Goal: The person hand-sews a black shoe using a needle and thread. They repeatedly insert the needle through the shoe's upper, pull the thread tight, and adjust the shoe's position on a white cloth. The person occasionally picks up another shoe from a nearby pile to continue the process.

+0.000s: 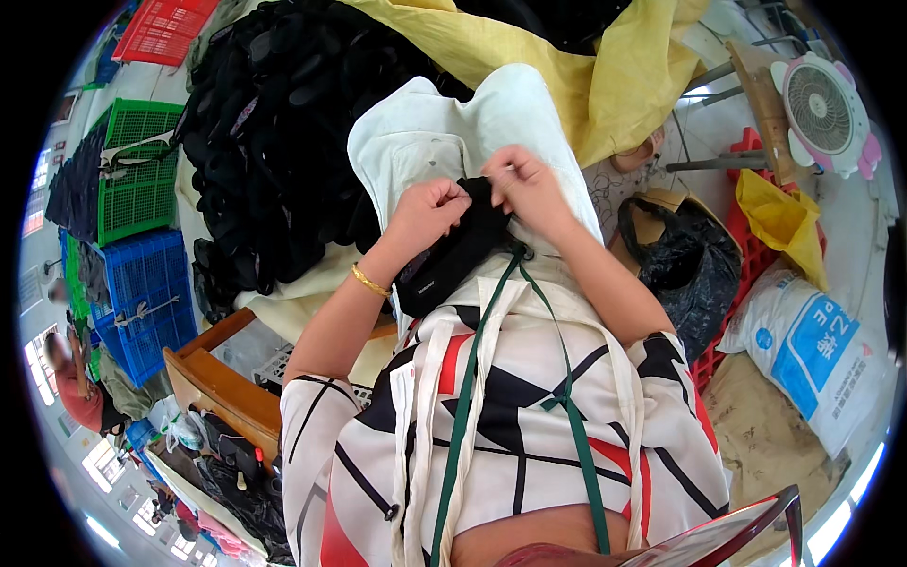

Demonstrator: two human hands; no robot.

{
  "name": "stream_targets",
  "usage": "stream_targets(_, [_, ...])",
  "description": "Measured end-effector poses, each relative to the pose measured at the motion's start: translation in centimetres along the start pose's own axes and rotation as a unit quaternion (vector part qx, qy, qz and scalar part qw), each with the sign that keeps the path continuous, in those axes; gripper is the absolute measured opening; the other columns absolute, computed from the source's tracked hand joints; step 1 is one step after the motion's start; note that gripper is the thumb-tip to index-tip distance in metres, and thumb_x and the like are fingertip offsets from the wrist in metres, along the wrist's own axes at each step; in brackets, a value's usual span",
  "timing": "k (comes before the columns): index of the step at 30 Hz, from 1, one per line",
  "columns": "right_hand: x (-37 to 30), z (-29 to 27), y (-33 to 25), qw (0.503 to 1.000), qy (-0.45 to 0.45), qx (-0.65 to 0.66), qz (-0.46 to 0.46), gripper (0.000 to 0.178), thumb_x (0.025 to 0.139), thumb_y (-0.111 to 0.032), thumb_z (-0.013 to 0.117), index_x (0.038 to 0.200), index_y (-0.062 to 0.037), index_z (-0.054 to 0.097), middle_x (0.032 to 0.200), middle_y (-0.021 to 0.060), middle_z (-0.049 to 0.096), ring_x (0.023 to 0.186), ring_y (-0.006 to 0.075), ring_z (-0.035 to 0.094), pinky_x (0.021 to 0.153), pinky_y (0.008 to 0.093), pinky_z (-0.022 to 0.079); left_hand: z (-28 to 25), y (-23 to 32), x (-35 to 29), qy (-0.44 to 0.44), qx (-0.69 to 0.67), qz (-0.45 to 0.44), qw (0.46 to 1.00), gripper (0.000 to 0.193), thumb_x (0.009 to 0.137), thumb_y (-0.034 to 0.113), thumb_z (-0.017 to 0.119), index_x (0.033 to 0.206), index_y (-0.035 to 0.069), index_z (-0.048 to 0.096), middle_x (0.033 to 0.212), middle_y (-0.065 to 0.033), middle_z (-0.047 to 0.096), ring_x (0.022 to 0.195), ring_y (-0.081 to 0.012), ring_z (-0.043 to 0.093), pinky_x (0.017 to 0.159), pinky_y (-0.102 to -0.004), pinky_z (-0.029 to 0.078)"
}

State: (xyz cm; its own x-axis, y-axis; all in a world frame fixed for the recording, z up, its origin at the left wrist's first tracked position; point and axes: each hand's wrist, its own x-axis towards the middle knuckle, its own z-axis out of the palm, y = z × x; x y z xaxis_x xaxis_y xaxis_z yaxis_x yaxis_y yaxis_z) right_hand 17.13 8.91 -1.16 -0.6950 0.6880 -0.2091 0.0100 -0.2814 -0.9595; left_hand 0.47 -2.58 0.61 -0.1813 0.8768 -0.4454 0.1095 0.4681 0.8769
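Note:
A black fabric piece, long and padded-looking with a small pale label, lies across my lap on a white apron. My left hand, with a gold bracelet at the wrist, is closed, its thumb and fingers pinching the upper edge of the piece. Just to the right, my right hand is held in a pinch above the same edge. Whatever lies between its fingertips is too small to make out. Part of the black piece is hidden behind my left hand.
A big heap of black fabric pieces rises at the left, beside green and blue crates. Yellow sheeting lies ahead. At right are a black plastic bag, a fan and a white sack. A wooden stool stands left.

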Motion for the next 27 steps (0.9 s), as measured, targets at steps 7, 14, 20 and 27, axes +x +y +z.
stream_targets(7, [-0.8, -12.4, -4.7, 0.921, 0.199, 0.328, -0.064, 0.006, 0.101, -0.016, 0.056, 0.099, -0.0101, 0.056, 0.076, 0.0016, 0.058, 0.064, 0.0133, 0.055, 0.056, 0.0270, 0.048, 0.2, -0.6, -0.3, 0.029, 0.090, 0.091, 0.991, 0.014, 0.089, 0.013, 0.067, 0.090, 0.000, 0.065, 0.068, -0.0047, 0.062, 0.060, -0.0098, 0.053, 0.056, -0.0275, 0.043])
stream_targets(14, [-3.2, -18.1, -3.0, 0.876, 0.265, 0.398, -0.066, 0.008, 0.100, -0.015, 0.056, 0.096, -0.0081, 0.055, 0.075, -0.0016, 0.051, 0.064, 0.0107, 0.047, 0.059, 0.0257, 0.044, 0.7, 0.3, -0.9, 0.077, 0.243, 0.217, 0.942, 0.011, 0.088, 0.016, 0.063, 0.087, 0.004, 0.064, 0.076, -0.0126, 0.066, 0.066, -0.0278, 0.064, 0.059, -0.0367, 0.049])
stream_targets(20, [-4.0, -17.7, -3.5, 0.878, 0.289, 0.378, -0.051, 0.011, 0.100, -0.013, 0.057, 0.091, -0.0081, 0.053, 0.073, -0.0013, 0.050, 0.061, 0.0100, 0.045, 0.057, 0.0241, 0.042, 0.7, 0.5, -0.3, 0.118, 0.381, 0.327, 0.857, 0.010, 0.088, 0.020, 0.064, 0.085, 0.011, 0.066, 0.076, -0.0085, 0.067, 0.069, -0.0309, 0.065, 0.060, -0.0421, 0.050])
stream_targets(27, [-6.0, -13.6, -12.2, 0.950, 0.150, 0.235, -0.140, 0.008, 0.101, -0.014, 0.056, 0.101, -0.0065, 0.056, 0.074, 0.0008, 0.050, 0.061, 0.0103, 0.046, 0.055, 0.0242, 0.040, 0.5, 1.0, 1.2, 0.068, 0.451, 0.305, 0.836, 0.012, 0.086, 0.022, 0.066, 0.080, 0.012, 0.067, 0.077, -0.0060, 0.066, 0.071, -0.0292, 0.064, 0.060, -0.0429, 0.050])
